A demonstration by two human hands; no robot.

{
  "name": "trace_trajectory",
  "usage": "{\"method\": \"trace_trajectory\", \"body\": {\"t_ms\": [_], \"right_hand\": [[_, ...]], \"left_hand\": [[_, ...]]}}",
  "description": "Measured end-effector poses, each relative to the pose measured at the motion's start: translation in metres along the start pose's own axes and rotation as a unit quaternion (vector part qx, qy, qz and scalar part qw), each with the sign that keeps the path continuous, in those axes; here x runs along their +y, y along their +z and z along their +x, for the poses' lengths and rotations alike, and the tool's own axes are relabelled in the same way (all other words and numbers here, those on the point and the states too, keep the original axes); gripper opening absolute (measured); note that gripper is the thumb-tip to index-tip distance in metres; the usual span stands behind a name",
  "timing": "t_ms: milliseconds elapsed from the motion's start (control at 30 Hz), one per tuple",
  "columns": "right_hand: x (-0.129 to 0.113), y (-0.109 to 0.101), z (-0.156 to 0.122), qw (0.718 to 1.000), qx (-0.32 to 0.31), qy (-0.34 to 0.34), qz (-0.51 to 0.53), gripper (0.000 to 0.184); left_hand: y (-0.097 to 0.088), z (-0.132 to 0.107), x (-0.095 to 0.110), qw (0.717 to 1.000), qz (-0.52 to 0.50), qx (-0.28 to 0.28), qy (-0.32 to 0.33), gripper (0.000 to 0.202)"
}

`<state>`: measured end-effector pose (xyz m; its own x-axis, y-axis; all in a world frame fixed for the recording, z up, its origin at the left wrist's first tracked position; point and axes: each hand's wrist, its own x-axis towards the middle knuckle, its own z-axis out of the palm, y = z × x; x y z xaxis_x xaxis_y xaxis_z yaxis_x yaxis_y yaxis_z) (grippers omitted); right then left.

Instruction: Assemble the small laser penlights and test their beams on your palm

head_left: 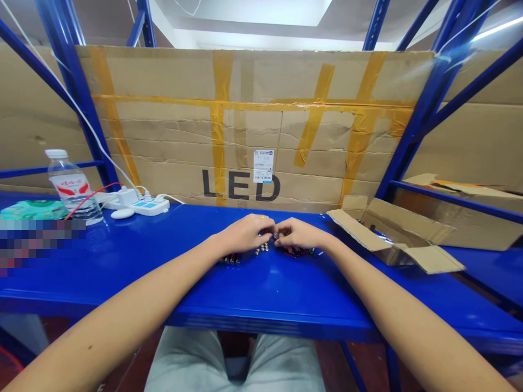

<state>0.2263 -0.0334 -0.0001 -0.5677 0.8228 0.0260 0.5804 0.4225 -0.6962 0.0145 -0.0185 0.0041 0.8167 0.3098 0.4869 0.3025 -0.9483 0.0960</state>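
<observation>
My left hand [245, 233] and my right hand [300, 234] meet over the blue shelf top [261, 283], fingertips pinched together on a tiny dark part [275, 236] between them. Under and around the hands lie small parts: a row of little metal pieces [262, 249] in the middle, a dark cluster [229, 260] below the left wrist, and red and dark pieces [296, 252] beneath the right hand. Both hands have curled fingers; what exactly each one grips is too small to name.
An open cardboard box [392, 237] lies at the right. At the left stand a water bottle [73, 188], a white power strip [149, 206] with cables, and a green packet [35, 209]. A taped cardboard wall marked LED [241, 185] backs the shelf between blue posts.
</observation>
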Motion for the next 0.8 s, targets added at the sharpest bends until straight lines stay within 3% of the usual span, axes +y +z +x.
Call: {"method": "trace_trajectory", "body": {"t_ms": [300, 433, 567, 800], "right_hand": [[0.001, -0.004, -0.001, 1.0, -0.013, 0.013, -0.008, 0.013], [0.004, -0.004, 0.001, 0.999, -0.022, 0.009, -0.022, 0.021], [0.005, -0.004, 0.002, 0.999, -0.009, -0.009, -0.045, 0.019], [0.004, -0.005, 0.002, 0.997, 0.003, -0.021, -0.069, 0.017]], "left_hand": [[-0.012, -0.001, 0.002, 0.998, 0.017, -0.046, -0.032, 0.023], [-0.026, -0.004, 0.0, 0.987, 0.031, -0.137, -0.073, 0.022], [-0.026, -0.007, -0.004, 0.971, 0.0, -0.218, -0.093, 0.021], [-0.012, -0.006, -0.006, 0.972, 0.011, -0.207, -0.112, 0.017]]}}
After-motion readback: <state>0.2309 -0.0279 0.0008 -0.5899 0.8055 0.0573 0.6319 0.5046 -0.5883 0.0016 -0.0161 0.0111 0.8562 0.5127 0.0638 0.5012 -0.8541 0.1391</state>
